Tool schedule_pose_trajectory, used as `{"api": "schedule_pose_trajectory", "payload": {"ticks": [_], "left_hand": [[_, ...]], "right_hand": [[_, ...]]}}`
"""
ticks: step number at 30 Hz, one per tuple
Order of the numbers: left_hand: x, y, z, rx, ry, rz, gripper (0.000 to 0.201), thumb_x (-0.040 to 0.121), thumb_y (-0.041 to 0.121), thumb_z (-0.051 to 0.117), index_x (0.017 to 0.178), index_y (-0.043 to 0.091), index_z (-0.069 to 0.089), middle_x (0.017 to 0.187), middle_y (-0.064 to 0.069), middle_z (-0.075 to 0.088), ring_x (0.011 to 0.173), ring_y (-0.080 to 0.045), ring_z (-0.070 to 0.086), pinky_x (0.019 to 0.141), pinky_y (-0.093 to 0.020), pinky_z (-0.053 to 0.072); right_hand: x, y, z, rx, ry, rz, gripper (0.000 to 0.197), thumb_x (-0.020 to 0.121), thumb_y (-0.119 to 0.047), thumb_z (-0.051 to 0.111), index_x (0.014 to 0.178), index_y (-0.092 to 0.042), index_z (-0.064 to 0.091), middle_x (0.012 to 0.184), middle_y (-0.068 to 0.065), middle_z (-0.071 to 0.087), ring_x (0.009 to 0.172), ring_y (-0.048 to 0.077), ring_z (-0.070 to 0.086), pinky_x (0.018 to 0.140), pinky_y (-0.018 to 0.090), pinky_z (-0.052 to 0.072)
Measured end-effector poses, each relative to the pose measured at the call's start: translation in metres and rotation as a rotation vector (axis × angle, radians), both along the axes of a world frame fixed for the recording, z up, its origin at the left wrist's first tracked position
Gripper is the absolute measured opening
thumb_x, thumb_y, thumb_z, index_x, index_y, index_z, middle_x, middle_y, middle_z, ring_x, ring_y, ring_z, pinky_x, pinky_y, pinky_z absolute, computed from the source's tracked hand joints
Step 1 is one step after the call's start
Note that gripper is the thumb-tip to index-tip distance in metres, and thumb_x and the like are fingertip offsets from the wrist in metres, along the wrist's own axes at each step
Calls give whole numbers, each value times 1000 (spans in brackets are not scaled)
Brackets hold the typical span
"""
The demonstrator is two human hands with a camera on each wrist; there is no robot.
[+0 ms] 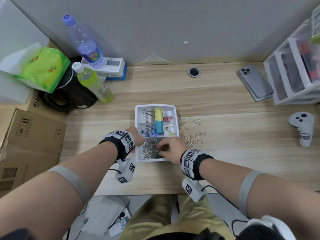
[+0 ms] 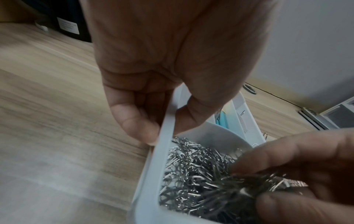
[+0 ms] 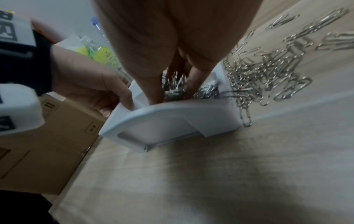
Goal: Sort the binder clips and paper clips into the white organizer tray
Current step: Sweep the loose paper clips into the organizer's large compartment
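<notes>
The white organizer tray (image 1: 138,157) sits mid-desk, its near long compartment heaped with silver paper clips (image 1: 149,149). My left hand (image 1: 137,138) grips the tray's left wall (image 2: 164,131), thumb inside and fingers outside. My right hand (image 1: 168,147) is over that compartment and pinches a bunch of paper clips (image 2: 249,184) between its fingers. Yellow and teal binder clips (image 1: 159,122) fill the middle slot, a pink one (image 1: 168,118) and small yellow ones (image 1: 171,133) sit in the right slots. More loose paper clips (image 1: 192,135) lie on the desk right of the tray.
A cardboard box (image 1: 29,144) stands at the left. Behind it are a black kettle (image 1: 69,96), two bottles (image 1: 94,84) and a green bag. A phone (image 1: 254,82), a clear drawer unit (image 1: 294,70) and a white controller (image 1: 302,129) are on the right.
</notes>
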State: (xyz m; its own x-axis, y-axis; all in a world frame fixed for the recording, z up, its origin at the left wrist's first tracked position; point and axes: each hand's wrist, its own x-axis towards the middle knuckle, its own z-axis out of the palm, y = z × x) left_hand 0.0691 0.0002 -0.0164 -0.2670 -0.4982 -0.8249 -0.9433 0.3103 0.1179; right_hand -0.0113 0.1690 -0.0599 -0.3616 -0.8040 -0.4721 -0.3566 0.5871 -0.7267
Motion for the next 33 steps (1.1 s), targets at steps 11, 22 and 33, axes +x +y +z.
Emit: {"api": "schedule_pose_trajectory", "payload": {"ticks": [11,22,33], "left_hand": [[-1,2,6,-42,-73,-44,18,87,4,48,72,10,41,56,-8,46,46,-21,46,46,-24,35],[2,0,9,-59,-79,-17,18,88,2,49,71,7,43,53,-9,45,40,-21,48,39,-24,37],[5,0,8,-49,-54,4,14,88,2,48,76,5,42,53,-6,40,38,-17,40,40,-22,32]], "right_hand": [[-47,38,5,-33,255,-93,22,86,-20,61,106,-24,67,101,-8,64,88,10,61,84,33,55],[-120,114,-26,502,379,-482,46,79,-14,58,120,2,45,124,20,43,115,38,45,97,42,40],[-111,112,-23,464,545,-608,47,82,-27,58,121,-4,46,122,15,44,114,34,45,86,43,47]]}}
